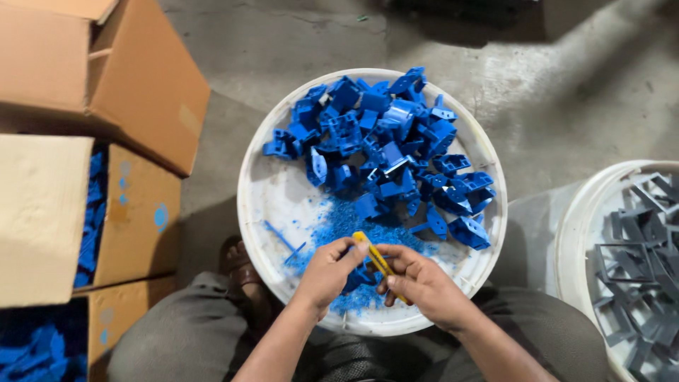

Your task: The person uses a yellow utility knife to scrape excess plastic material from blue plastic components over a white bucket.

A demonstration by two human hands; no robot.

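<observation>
Your left hand (327,272) pinches a blue plastic part (356,277) over the white tub (249,177), right hand (417,283) fingers closed on the yellow knife (377,260) trimming it; shavings (339,223) piled, big heap of blue parts (385,141) seemingly left.

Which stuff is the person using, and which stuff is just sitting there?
In use:
left hand holding a blue part
right hand holding a yellow knife
white tub of blue parts and shavings

Just sitting there:
cardboard boxes
tub of grey frames
</observation>
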